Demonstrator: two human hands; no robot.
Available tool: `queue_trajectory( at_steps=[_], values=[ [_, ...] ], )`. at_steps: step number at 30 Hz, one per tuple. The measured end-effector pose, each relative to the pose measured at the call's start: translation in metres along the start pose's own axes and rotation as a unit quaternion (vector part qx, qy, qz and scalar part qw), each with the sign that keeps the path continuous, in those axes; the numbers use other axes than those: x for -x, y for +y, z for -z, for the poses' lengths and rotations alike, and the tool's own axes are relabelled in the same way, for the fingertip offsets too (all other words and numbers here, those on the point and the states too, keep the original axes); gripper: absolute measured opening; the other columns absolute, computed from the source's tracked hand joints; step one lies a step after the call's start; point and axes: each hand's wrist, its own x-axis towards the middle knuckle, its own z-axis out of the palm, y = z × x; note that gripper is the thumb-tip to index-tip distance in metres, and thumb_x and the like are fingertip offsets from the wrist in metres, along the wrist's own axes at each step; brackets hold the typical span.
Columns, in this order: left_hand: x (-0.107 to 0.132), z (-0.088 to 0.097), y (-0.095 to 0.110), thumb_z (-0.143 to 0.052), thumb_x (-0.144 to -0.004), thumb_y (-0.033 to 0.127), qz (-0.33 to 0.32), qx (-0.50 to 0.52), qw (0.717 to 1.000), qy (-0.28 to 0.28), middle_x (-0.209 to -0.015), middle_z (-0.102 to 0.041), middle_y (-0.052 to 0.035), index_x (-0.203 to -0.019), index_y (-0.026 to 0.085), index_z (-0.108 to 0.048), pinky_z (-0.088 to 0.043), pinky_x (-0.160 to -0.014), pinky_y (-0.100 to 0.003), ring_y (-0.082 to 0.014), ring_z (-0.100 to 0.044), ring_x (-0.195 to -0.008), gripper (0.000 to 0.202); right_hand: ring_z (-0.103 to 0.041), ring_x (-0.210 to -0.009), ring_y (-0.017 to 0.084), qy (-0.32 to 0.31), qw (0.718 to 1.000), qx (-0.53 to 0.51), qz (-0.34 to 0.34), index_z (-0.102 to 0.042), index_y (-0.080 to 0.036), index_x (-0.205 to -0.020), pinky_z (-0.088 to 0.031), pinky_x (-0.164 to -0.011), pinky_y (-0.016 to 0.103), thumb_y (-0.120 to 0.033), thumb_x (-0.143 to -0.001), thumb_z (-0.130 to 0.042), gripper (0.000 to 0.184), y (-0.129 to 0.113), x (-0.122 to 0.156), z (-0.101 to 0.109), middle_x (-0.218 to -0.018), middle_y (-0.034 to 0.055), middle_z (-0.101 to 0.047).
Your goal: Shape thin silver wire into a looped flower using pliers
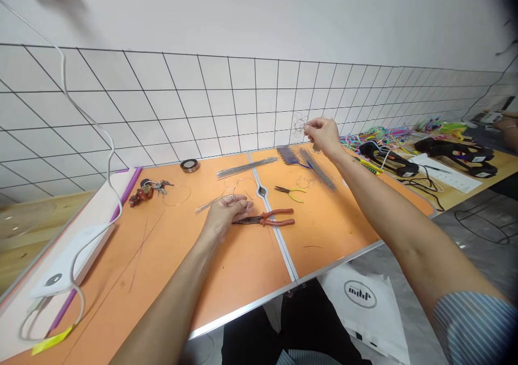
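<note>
My right hand (325, 135) is raised above the far part of the orange table (324, 230), pinching a flower shape bent from thin wire (299, 123) between thumb and fingertips. My left hand (227, 214) is low over the table with curled fingers, closed on a thin wire (245, 205) that is hard to make out. Just right of it lie red-handled pliers (277, 217), their jaws partly behind my fingertips. Small yellow-handled pliers (290, 193) rest farther right, near a coil of wire (305, 182). Behind my left hand lies a bundle of straight wires (246, 167).
Another wire bundle (318, 169) lies near my right forearm. Black tape (190, 165), keys (162, 184) and a white power bank (73, 262) with a cable are on the left. Colourful pipe cleaners (380, 136) and black devices (388, 159) fill the right side. A grid panel (210, 106) stands behind.
</note>
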Motion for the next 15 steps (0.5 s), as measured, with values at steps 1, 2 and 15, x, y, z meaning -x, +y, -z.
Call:
queue_trajectory(
  at_steps=[1,2,15],
  values=[
    [0.0002,0.0001,0.0000,-0.101,-0.070,0.042,-0.003,-0.003,1.000,-0.003,-0.096,-0.085,-0.0139,-0.099,0.012,-0.077,-0.069,-0.091,-0.035,-0.0240,-0.084,-0.091,0.048,-0.059,-0.062,0.014,0.003,1.000,-0.003,0.000,-0.069,-0.020,-0.079,-0.053,-0.059,0.029,-0.021,-0.087,-0.078,0.012,-0.0010,-0.0012,0.0000,-0.078,0.0049,-0.074],
    [0.0003,0.0002,-0.0001,-0.101,-0.070,0.042,-0.006,-0.006,1.000,-0.004,-0.096,-0.085,-0.0138,-0.098,0.012,-0.078,-0.069,-0.092,-0.035,-0.0241,-0.084,-0.092,0.047,-0.059,-0.062,0.014,0.004,1.000,-0.005,0.000,-0.069,-0.020,-0.079,-0.053,-0.059,0.029,-0.021,-0.087,-0.078,0.012,-0.0018,-0.0023,0.0001,-0.078,0.0047,-0.074],
    [-0.0005,0.0010,-0.0003,-0.101,-0.069,0.044,-0.004,-0.016,1.000,-0.003,-0.097,-0.085,-0.0143,-0.096,0.012,-0.079,-0.068,-0.094,-0.035,-0.0240,-0.084,-0.094,0.047,-0.059,-0.062,0.013,0.020,1.000,0.014,0.019,-0.071,-0.019,-0.081,-0.050,-0.056,0.027,-0.019,-0.089,-0.075,0.009,-0.0038,-0.0086,0.0092,-0.078,0.0055,-0.073]
  ],
)
